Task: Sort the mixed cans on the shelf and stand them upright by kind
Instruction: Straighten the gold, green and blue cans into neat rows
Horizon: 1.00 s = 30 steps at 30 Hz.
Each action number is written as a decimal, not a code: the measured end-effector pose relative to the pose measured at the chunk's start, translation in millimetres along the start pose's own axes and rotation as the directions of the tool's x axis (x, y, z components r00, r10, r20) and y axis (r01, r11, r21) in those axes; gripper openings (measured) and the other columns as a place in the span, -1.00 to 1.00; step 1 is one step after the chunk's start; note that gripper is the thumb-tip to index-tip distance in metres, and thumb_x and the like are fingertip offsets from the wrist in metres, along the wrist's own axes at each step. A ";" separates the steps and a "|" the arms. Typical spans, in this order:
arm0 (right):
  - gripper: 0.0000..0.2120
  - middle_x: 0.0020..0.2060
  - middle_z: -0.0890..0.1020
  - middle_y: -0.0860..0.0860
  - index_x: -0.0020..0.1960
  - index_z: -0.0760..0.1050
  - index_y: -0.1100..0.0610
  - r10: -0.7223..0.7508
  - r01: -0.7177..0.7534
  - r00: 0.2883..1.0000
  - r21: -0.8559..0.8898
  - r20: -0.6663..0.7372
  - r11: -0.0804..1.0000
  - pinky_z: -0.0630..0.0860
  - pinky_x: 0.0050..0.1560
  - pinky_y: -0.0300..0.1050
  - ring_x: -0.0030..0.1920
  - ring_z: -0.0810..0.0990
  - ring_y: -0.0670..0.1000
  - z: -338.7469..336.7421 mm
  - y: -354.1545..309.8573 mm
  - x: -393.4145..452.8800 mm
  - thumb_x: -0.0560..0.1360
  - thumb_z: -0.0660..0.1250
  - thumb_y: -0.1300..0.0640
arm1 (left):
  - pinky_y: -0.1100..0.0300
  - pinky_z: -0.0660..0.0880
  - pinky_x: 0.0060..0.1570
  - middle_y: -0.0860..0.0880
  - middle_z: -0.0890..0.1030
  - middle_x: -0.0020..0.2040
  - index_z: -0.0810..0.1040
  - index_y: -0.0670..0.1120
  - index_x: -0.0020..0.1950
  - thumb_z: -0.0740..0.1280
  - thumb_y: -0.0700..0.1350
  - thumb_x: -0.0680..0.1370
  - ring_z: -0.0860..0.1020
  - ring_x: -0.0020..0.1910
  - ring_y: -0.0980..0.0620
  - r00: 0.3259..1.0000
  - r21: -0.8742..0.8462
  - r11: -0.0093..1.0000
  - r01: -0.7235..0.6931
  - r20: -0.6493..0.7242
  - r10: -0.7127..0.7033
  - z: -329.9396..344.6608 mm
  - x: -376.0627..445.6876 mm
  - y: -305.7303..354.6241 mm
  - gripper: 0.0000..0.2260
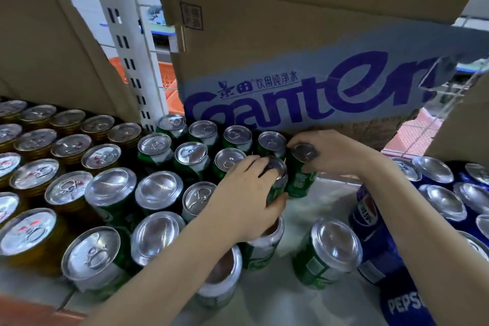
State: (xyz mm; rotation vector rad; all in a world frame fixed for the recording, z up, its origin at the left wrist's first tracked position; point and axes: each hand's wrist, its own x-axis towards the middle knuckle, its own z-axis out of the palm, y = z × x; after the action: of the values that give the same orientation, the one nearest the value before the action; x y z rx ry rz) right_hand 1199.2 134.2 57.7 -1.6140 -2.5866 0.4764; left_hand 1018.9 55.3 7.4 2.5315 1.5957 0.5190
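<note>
step: you're seating two green cans at the green block's right edge | left hand (251, 188) fingers curl round green can (277, 182) | right hand (328, 153) pinches rear green can (301, 174) by its top | next: stand both upright, flush in row

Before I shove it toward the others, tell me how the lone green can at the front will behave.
The green can stands alone on smooth shelf, so it probably slides easily. It is tall for its base and may tip if pushed high. Once down, its round wall would likely roll toward the Pepsi cans.
</note>
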 end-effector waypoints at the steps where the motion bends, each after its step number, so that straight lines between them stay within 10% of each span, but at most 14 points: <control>1: -0.55 0.12 0.53 0.01 0.22 0.48 0.07 -0.003 0.003 1.000 -0.004 -0.017 1.000 0.42 0.11 -0.13 0.13 0.49 0.02 1.3 0.5 0.7 0.36 0.43 0.23 | -0.01 0.41 0.23 -0.13 0.58 0.16 0.59 -0.14 0.14 0.07 0.15 0.45 0.49 0.22 -0.16 1.000 0.012 1.000 0.004 -0.012 -0.004 0.4 -0.5 0.4 -0.49; 15: -0.35 0.31 0.17 0.13 0.42 0.22 0.03 0.072 -0.106 0.967 -0.129 -0.246 0.986 0.38 0.24 -0.01 0.30 0.31 0.24 42.8 6.2 -6.4 0.41 0.39 0.27 | 0.01 0.51 0.11 -0.10 0.60 0.09 0.60 -0.13 0.10 0.13 0.07 0.45 0.53 0.12 -0.13 0.991 0.031 0.999 -0.021 -0.129 0.025 9.9 -0.9 -1.2 -0.58; 30: -0.38 0.33 0.37 0.12 0.40 0.30 0.13 0.109 -0.131 0.899 -0.022 -0.424 0.991 0.20 0.34 -0.02 0.35 0.29 0.18 27.7 0.9 -32.5 0.39 0.43 0.11 | 0.01 0.30 0.32 -0.07 0.47 0.28 0.48 -0.12 0.26 0.01 0.13 0.47 0.33 0.32 -0.08 0.999 0.010 1.000 -0.027 -0.016 0.027 1.5 0.8 0.5 -0.48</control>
State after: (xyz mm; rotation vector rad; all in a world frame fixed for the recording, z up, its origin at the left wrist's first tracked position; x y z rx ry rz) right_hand 1208.9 99.4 34.8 -1.6759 -2.2028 0.0514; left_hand 1020.1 55.9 6.3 2.5662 1.5748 0.5368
